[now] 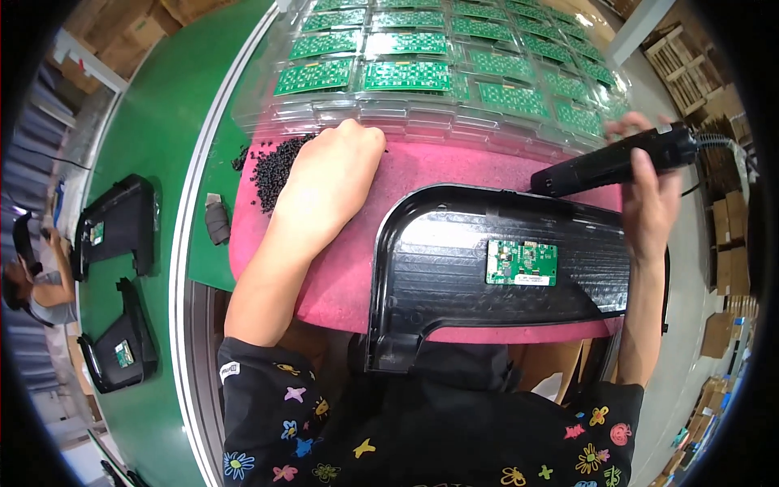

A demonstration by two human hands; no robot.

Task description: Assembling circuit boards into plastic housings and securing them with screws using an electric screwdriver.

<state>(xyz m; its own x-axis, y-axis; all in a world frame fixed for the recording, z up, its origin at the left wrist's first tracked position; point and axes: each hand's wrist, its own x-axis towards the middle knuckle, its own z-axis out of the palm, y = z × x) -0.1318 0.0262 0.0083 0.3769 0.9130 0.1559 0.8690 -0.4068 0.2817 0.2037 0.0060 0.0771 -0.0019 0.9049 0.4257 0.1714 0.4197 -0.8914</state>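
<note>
Beside a heap of small black screws point(276, 172), my left hand point(339, 166) is closed, knuckles up. Its fingertips are turned down out of sight, so what they hold cannot be made out. My right hand point(653, 195) has its thumb and fingers around a black electric screwdriver point(613, 161), which lies tilted over the far right edge of a black plastic housing point(438, 276). The fingers of that hand are slightly blurred. Inside the housing lies a small green circuit board point(522, 263) with a white label strip. The housing rests on a pink mat point(341, 284) in front of me.
Stacked clear plastic trays point(357, 109) of green circuit boards stand at the back. A dark wrapped tool bit point(216, 219) lies left of the mat. Two more black housings point(122, 231) with boards sit on the green surface point(162, 105) at left, near another person point(49, 284).
</note>
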